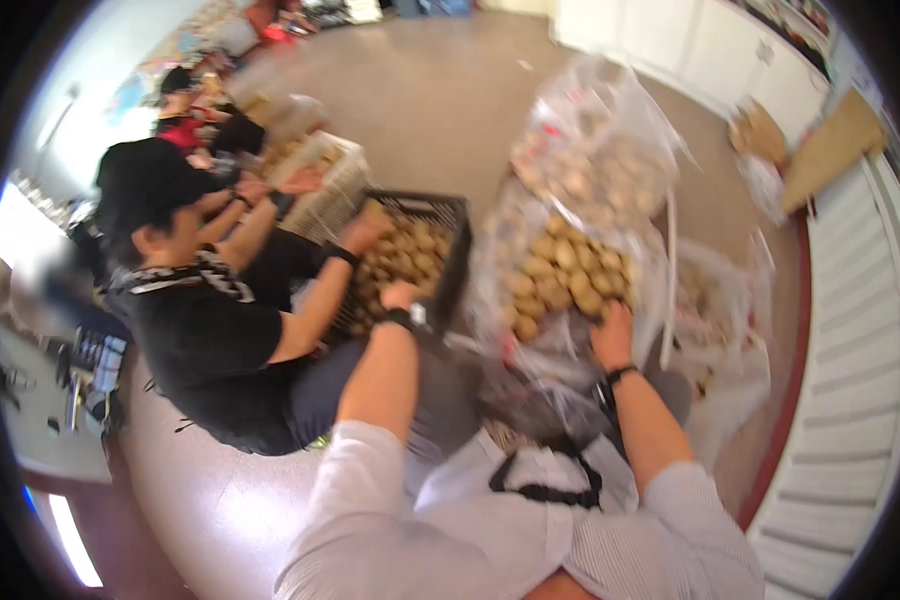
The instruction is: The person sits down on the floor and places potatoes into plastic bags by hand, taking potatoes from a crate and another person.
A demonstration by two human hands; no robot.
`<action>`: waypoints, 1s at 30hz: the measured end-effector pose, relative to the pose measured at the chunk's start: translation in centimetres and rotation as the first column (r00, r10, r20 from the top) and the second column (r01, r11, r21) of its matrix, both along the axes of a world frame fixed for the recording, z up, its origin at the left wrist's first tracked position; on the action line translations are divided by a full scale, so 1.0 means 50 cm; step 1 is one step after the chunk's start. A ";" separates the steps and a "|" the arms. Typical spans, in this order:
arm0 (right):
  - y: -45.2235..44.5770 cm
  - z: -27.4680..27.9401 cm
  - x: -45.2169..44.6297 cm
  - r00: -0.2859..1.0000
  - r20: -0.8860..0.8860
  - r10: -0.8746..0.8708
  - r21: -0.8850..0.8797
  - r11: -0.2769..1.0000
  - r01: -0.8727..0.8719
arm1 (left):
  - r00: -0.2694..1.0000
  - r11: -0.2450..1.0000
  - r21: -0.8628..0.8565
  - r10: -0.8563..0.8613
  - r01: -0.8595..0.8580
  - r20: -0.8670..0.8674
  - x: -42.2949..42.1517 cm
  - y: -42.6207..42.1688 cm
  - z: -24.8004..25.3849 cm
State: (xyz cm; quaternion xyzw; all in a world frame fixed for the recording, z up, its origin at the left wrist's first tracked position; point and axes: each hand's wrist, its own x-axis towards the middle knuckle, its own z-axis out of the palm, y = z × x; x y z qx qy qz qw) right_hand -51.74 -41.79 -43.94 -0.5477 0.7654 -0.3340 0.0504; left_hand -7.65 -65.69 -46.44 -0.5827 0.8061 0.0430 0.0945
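Observation:
My left hand (400, 296) is over the near right part of a black plastic crate (458, 215) filled with potatoes (410, 250). Its fingers look curled, but blur hides what is in them. At the near right edge of an open clear plastic bag (490, 285), my right hand (613, 328) is closed beside a heap of yellowish potatoes (570, 265). Whether it grips a potato or the bag's edge cannot be made out.
On my left sits a person in black (200, 330), one hand over the same crate. A pale crate (345, 165) and another person (185, 125) are beyond. More full bags (600, 150) stand ahead; a crumpled bag (720, 330) lies right, near white slatted panels (840, 400).

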 end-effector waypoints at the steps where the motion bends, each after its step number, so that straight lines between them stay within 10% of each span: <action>1: -0.002 -0.001 -0.004 0.999 0.049 -0.002 0.011 1.000 0.001 | 0.976 0.976 0.038 0.216 -0.215 -0.028 -0.030 0.027 0.065; 9: 0.010 0.031 0.018 0.989 0.114 -0.089 0.128 0.989 0.075 | 0.838 0.921 0.187 0.389 -0.343 -0.383 0.070 -0.053 -0.113; 13: 0.014 0.050 0.033 0.973 0.133 -0.188 0.218 0.963 0.156 | 0.285 0.734 0.571 0.673 -0.368 -0.682 0.150 -0.159 -0.270; 17: 0.014 0.044 0.034 0.975 0.108 -0.196 0.254 0.953 0.164 | 0.924 0.956 0.167 0.280 -0.242 -0.262 0.037 -0.007 -0.019; 24: 0.014 0.054 0.026 0.981 0.080 -0.176 0.288 0.946 0.146 | 0.986 0.986 0.007 0.164 -0.164 0.026 -0.022 0.014 0.071; 30: 0.016 0.063 0.023 0.978 0.141 -0.156 0.257 0.959 0.116 | 0.994 0.990 -0.130 0.035 -0.048 -0.105 -0.064 0.058 0.109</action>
